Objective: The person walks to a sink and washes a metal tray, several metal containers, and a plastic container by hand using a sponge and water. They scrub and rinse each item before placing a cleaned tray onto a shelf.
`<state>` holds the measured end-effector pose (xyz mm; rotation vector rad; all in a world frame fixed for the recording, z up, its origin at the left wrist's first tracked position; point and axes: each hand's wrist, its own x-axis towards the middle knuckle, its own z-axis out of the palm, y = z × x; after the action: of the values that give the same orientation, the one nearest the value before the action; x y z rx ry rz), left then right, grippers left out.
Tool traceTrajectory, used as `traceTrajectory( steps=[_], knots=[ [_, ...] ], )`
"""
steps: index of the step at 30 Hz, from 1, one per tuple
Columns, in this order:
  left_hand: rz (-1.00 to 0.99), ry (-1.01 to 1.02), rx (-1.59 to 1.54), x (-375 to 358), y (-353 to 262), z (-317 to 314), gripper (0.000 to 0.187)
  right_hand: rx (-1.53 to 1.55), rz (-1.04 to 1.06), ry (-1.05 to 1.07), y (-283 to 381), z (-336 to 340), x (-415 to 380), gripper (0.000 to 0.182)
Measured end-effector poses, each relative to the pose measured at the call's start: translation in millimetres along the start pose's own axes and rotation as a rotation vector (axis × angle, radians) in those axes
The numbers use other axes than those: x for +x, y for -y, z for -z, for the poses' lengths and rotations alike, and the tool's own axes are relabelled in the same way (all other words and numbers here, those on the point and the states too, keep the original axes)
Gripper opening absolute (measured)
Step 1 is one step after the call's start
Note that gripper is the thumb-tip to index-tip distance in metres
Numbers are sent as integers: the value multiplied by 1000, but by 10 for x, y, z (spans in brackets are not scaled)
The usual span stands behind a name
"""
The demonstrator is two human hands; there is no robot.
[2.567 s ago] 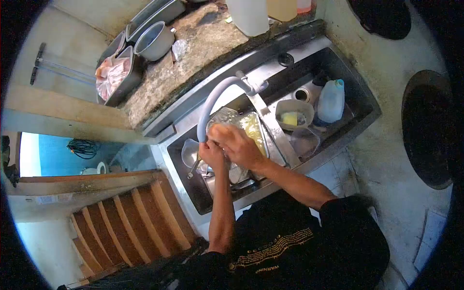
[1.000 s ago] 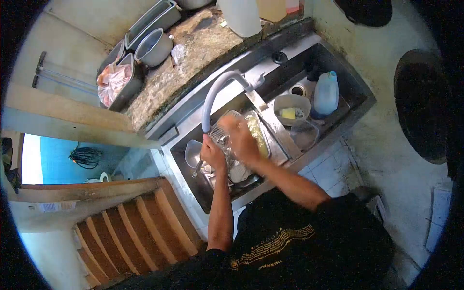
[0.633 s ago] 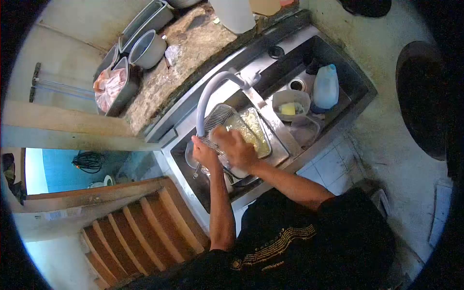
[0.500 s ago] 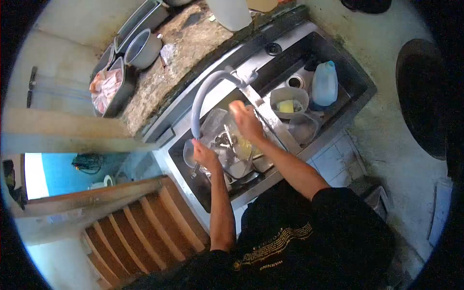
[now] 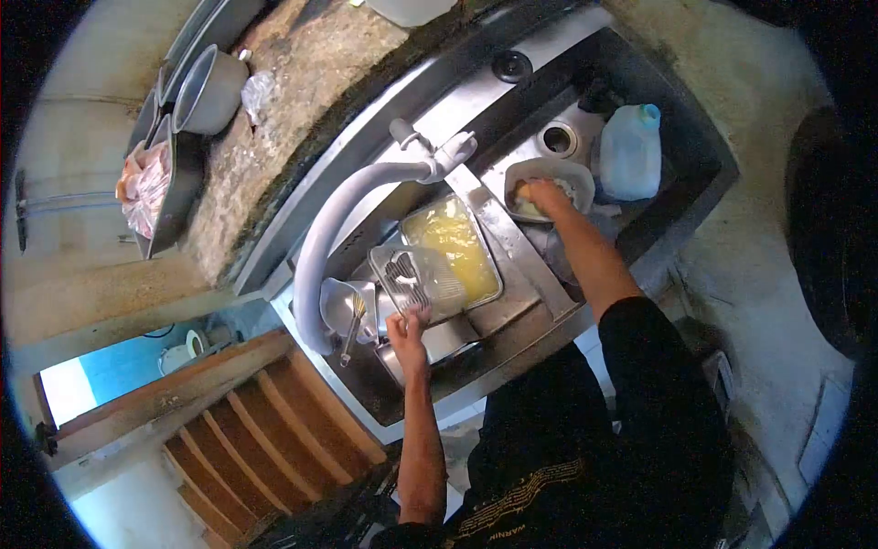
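My left hand grips the near edge of a clear ribbed container in the left sink basin. Behind it lies a tray with yellowish liquid. To its left, a clear jug has a whisk in it. Over in the right basin, my right hand reaches into a whitish tub, its fingers closed around a yellowish sponge, partly hidden. A translucent bluish bottle stands beside the tub.
A grey hose faucet arches over the left basin. The stone counter behind holds a grey pot and a dark container with a plastic bag. A metal divider separates the basins. Wooden steps lie lower left.
My left hand has let go of the faucet hose and taken hold of the clear container. My right hand has moved right, from the left basin into the tub. The view has shifted.
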<state>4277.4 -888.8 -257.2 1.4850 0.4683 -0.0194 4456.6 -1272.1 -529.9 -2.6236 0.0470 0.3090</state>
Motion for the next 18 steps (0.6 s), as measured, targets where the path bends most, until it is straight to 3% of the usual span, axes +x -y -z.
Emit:
traceTrajectory(
  steps=[1,3,5,7,8,10,12,13,14,16,17,18],
  knots=[
    [49,14,31,-21,-36,33,18,8,-33,51,-46,-69,103,35],
    [168,39,134,-38,-80,139,28,-59,-190,345,13,-40,175,39],
    [344,80,152,92,-224,124,28,-2,-212,361,103,95,142,40],
    [399,162,151,413,-73,236,24,-206,37,449,624,888,-83,37],
    [345,129,124,491,-37,187,22,-64,155,149,689,893,-248,36],
    [226,79,77,666,-57,36,19,130,44,-158,1061,1146,-669,35],
    [130,20,-56,690,-158,-131,21,610,264,-352,2071,1745,-1244,37],
    [82,-2,-118,669,-235,-210,23,480,390,-238,2243,1718,-1451,37],
    [95,63,-46,593,-362,-254,24,648,533,-293,2710,1911,-1671,36],
    [124,202,112,279,-777,-330,28,417,803,-252,3174,1920,-1888,35],
    [-63,155,107,34,-1120,-539,32,344,743,-274,3279,1969,-1861,37],
    [-6,186,77,-2,-1099,-477,32,275,685,-293,3365,2023,-1796,39]
  ],
)
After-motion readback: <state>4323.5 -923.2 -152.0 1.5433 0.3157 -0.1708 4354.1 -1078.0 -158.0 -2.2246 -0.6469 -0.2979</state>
